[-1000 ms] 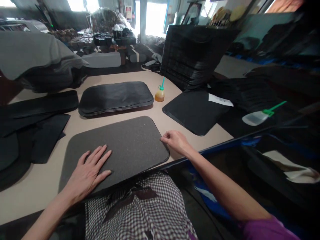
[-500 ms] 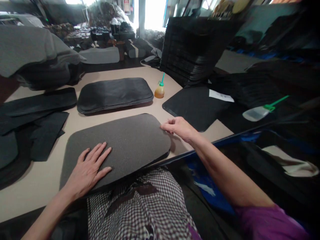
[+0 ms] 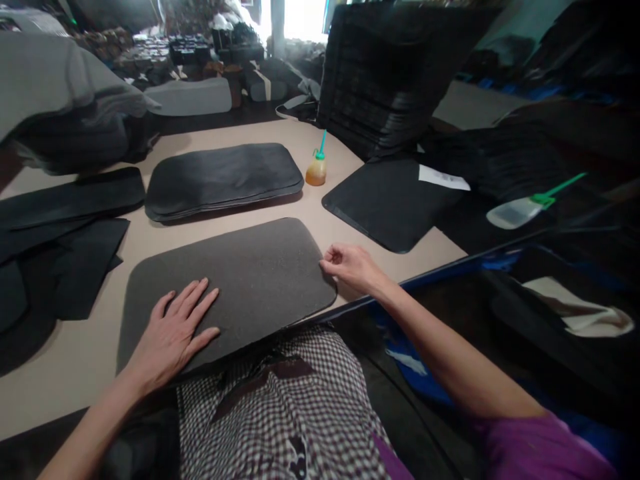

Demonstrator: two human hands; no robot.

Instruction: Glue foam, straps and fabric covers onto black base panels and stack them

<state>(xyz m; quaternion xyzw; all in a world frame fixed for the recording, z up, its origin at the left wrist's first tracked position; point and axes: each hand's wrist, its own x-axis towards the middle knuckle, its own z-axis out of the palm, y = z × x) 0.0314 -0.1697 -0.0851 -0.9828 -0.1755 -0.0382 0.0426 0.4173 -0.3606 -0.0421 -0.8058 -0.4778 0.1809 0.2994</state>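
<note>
A dark grey rounded-corner sheet (image 3: 250, 280) lies at the table's front edge, close to my body. My left hand (image 3: 173, 330) rests flat on its left part, fingers spread. At the sheet's right edge, my right hand (image 3: 350, 265) is closed, with thumb and forefinger pinched on the rim and the other fingers curled. Beyond it lies a stack of black rounded sheets (image 3: 225, 179). A small squeeze bottle (image 3: 316, 171) with amber contents and a green spout stands to the right of that stack.
Black cut pieces (image 3: 90, 267) lie on the left of the beige table (image 3: 345, 220). A black panel (image 3: 385, 207) with a white paper slip (image 3: 443, 177) sits at right, near a tall dark stack (image 3: 370, 80). Another green-spouted bottle (image 3: 517, 212) lies on its side at far right.
The sheet's right end has come down flatter near the front corner. My right hand has shifted slightly downward along the rim, while my left hand stays flat. The view has tilted slightly.
</note>
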